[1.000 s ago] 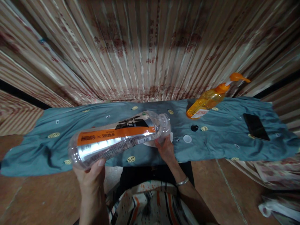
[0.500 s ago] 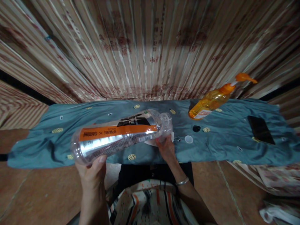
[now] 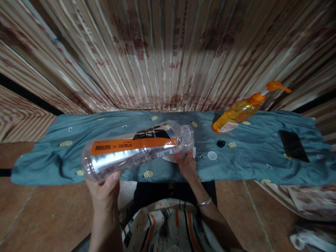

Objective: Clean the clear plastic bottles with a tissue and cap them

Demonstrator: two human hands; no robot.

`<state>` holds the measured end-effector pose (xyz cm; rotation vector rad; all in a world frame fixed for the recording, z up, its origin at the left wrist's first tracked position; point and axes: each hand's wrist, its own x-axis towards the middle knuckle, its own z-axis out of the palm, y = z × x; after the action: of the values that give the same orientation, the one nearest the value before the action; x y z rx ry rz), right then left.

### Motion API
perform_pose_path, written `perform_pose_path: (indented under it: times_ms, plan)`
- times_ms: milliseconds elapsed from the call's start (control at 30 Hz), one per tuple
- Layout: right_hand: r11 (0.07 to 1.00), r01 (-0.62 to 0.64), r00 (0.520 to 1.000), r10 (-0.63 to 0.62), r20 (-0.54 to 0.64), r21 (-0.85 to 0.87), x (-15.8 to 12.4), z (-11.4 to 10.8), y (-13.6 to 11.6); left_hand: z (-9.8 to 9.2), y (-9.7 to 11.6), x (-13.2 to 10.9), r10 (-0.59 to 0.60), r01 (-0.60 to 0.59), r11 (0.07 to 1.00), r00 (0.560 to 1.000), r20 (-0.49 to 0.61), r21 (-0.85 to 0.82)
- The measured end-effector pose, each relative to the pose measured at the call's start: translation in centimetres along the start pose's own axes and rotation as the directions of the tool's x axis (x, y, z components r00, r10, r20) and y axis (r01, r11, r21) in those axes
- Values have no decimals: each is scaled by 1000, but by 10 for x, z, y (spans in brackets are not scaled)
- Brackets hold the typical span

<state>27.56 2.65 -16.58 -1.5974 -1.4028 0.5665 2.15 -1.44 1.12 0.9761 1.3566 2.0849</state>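
Note:
A large clear plastic bottle (image 3: 136, 150) with an orange and black label lies almost level in front of me, its neck to the right. My left hand (image 3: 105, 189) grips its base from below. My right hand (image 3: 187, 164) is closed at the bottle's neck, over a small white piece on the blue cloth (image 3: 246, 157); the fingertips are hidden behind the bottle. A white cap (image 3: 212, 155) and a small black cap (image 3: 221, 143) lie on the cloth to the right of that hand.
An orange pump bottle (image 3: 237, 113) stands at the back right of the cloth. A black phone (image 3: 293, 146) lies further right. A corrugated striped wall (image 3: 162, 52) rises behind. Brown floor (image 3: 39, 213) shows below the cloth's front edge.
The bottle has risen slightly and shifted a little to the right with both hands. Nothing was let go.

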Motion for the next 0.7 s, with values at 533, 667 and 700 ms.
perform_pose_path:
  times_ms: [533,667,700]
  plan:
    - [999,-20,1000,20,7,-45,-3,-1,1,-1,3,-3,-11,10,1000,999,39,22]
    - [999,-10,1000,10,10,-37,-3,-1,2,-1,4,-2,-50,50,998,999,5,34]
    - [999,-8,1000,8,5,-35,-3,-1,2,-1,5,-2,-50,50,998,999,-11,33]
